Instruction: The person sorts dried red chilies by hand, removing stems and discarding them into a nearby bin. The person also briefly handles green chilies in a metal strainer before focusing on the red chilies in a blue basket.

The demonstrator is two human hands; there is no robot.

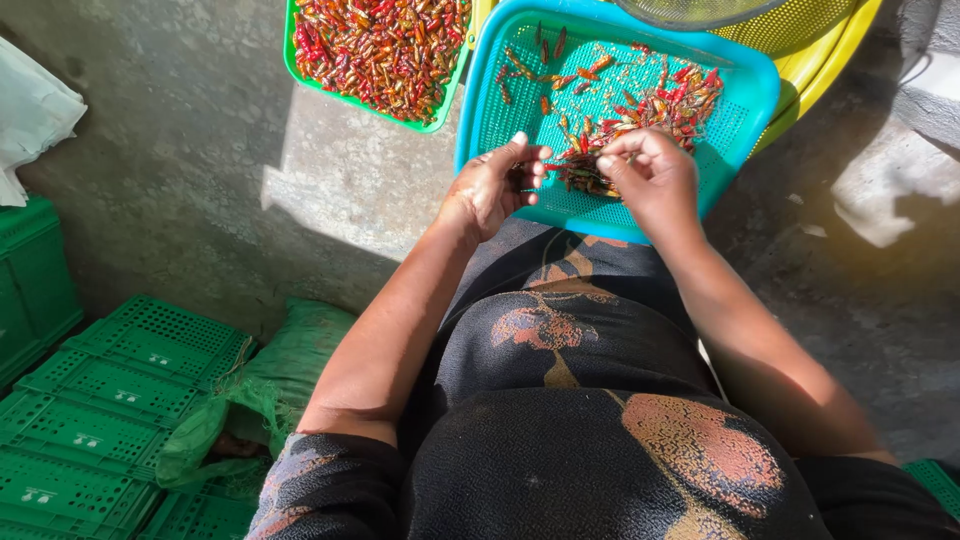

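Your left hand (492,185) pinches a small dark chilli; your right hand (648,172) fingers close on the red chilli heap (640,118) in the perforated turquoise plastic tray (745,100). Tilted on your lap, that tray may spill.

Up and to the left of the fingers sits a green basket (437,118) heaped with red and orange chillies. A yellow basket (825,60) lies behind them to the right. Far down to the left, flattened green crates (105,400) lie beside a green mesh sack (275,375). A white bag (30,115) rests on the concrete floor (180,150).
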